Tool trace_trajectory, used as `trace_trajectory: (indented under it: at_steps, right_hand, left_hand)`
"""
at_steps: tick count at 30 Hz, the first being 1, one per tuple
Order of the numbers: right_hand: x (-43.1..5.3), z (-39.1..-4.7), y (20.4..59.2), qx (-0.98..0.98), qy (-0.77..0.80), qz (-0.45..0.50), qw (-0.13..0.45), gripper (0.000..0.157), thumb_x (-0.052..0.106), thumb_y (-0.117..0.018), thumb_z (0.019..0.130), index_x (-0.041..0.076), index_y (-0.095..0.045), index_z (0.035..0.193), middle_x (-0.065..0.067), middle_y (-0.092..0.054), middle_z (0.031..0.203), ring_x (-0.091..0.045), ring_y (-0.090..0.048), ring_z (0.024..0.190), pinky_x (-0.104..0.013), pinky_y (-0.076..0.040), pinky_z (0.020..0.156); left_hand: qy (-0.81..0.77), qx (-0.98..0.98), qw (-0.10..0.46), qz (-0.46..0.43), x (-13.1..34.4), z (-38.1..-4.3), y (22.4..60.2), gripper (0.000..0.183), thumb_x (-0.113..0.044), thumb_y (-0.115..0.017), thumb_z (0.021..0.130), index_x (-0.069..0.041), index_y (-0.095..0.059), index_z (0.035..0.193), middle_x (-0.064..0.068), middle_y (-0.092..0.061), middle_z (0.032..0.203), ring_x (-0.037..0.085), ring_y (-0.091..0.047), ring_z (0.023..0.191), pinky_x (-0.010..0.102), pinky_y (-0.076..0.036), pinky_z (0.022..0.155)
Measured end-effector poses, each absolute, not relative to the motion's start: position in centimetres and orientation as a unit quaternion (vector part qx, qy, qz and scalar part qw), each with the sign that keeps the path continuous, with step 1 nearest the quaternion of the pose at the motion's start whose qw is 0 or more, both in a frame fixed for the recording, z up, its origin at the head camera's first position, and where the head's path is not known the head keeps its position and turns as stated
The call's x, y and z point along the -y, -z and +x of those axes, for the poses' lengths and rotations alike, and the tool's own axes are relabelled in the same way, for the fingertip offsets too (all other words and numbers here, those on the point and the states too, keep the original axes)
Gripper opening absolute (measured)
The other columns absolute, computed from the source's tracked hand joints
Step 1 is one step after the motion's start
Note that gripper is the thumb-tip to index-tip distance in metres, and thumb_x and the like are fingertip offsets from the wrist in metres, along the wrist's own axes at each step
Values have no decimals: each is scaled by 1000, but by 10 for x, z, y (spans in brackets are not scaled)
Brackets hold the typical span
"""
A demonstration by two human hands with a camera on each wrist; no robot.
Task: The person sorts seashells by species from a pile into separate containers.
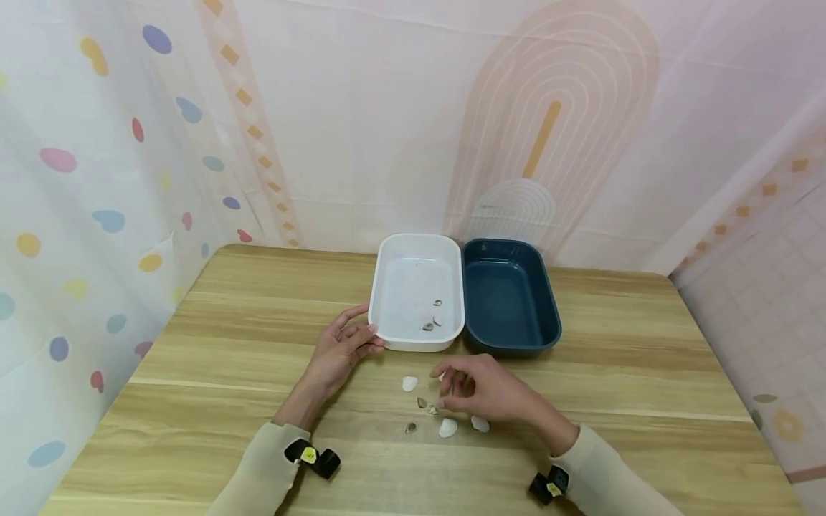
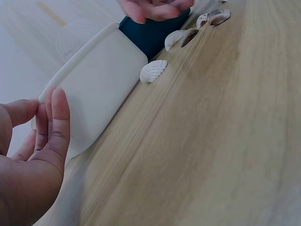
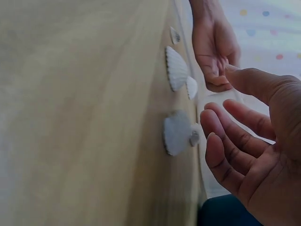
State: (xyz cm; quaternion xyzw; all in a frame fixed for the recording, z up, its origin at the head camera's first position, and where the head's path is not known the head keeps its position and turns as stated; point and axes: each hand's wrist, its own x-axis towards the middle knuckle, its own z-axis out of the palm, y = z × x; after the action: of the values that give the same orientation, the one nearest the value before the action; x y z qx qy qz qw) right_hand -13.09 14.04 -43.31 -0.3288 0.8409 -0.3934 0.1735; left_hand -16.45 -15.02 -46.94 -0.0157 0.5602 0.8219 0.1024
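Observation:
At the near-left corner of the white tray [image 1: 416, 345], my left hand [image 1: 342, 351] pinches the rim between thumb and fingers. Inside that tray lie a few small brownish shells [image 1: 428, 327]. My right hand [image 1: 487, 387] hovers over the loose shells in front of the trays, its fingers loosely bent with nothing visible between them. Around it on the table are white ribbed scallop-like shells [image 1: 448, 428] and smaller brown shells [image 1: 410, 428]. One white shell is partly hidden behind the right fingers. In the left wrist view a white shell [image 2: 154, 71] lies close to the tray wall.
A dark blue tray [image 1: 556, 337] stands against the right side of the white one, with no shells visible in it. Both sit on a wooden table [image 1: 226, 373], near the patterned curtain [image 1: 361, 129] along its back edge. Each wrist wears a black camera band [image 1: 312, 459].

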Motion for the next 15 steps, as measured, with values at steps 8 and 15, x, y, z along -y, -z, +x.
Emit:
trace_trajectory:
  at_steps: [8,15]
  right_hand:
    - [-136,-127,444,-846,372,-327,198,26,25,-79,92,14,-71,113,11,-68,84,2,-57,69,-15,-54,62]
    - [-131,-124,447,-862,352,-315,185,16,24,-80,91,17,-73,103,14,-64,75,3,-54,65,-15,-51,61]
  left_hand:
    - [-821,-562,105,-13,151,-164,469,61,2,-59,101,1,-31,155,6,-69,97,12,-72,80,25,-66,81]
    - [-820,-562,106,-16,151,-164,468,59,2,-59,101,0,-32,154,5,-69,97,12,-72,81,25,-66,81]
